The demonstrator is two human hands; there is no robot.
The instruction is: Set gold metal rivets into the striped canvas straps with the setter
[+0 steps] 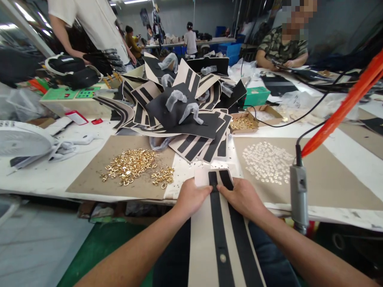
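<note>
A long beige panel with two black strips (203, 235) extends from the table edge down over my lap. My left hand (191, 197) grips its left edge near the far end, and my right hand (245, 197) grips the right edge. Both thumbs press close together on the left black strip. A small round metallic piece (223, 258) shows lower down on that same strip. What lies under the thumbs is hidden, as are the fingers beneath the panel. Beyond the hands lies a pile of similar striped panels (191, 145), some with plastic-wrapped handles (176, 99).
Gold metal fittings (128, 165) are heaped on brown board at left; clear round pieces (266, 163) spread at right. A corded grey tool (299, 199) hangs beside an orange-red strap (344, 103). A white fan (24, 139) stands left. Co-workers (284, 52) are across the table.
</note>
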